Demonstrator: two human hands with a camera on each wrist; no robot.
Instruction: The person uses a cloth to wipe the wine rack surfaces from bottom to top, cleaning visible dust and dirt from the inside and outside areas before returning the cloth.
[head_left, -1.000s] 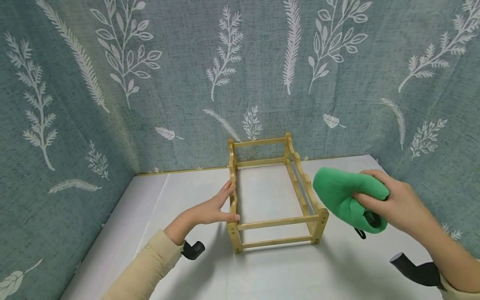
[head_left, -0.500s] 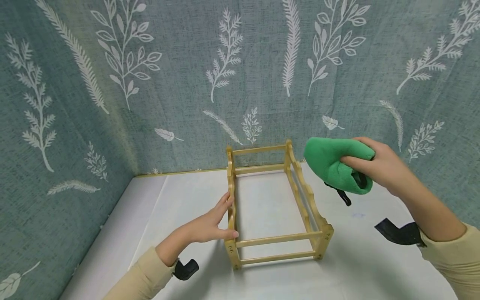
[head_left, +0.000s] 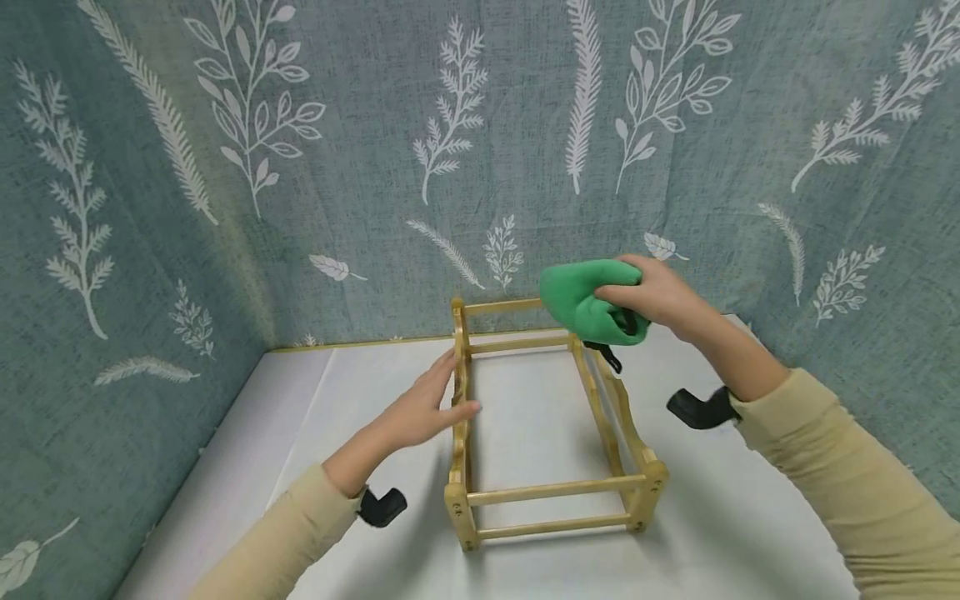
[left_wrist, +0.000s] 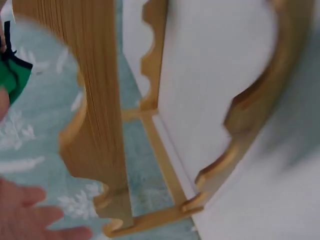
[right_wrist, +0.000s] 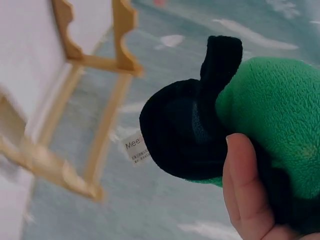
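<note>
My right hand (head_left: 663,300) pinches a green plush piece (head_left: 585,292) with a black-trimmed opening, thumb on top. In the head view it hangs above the far right corner of the light wooden rack (head_left: 555,490), hiding part of the back rail. A black loop (right_wrist: 220,57) and a white label (right_wrist: 136,146) show at its opening in the right wrist view. My left hand (head_left: 416,408) is beside the rack's left scalloped rail (head_left: 461,417), fingers extended and thumb apart, overlapping the rail in the head view. That hand holds nothing.
The rack stands on a white tabletop (head_left: 352,375), with two crossbars at its front end. Blue-green cloth with white leaf prints (head_left: 375,167) rises behind and at both sides. Black wrist camera mounts (head_left: 382,507) stick out below both hands.
The right hand has carried the green plush piece up and left, from beside the rack to over its far corner. The rack has slid a little nearer; the left hand has loosened from its rail.
</note>
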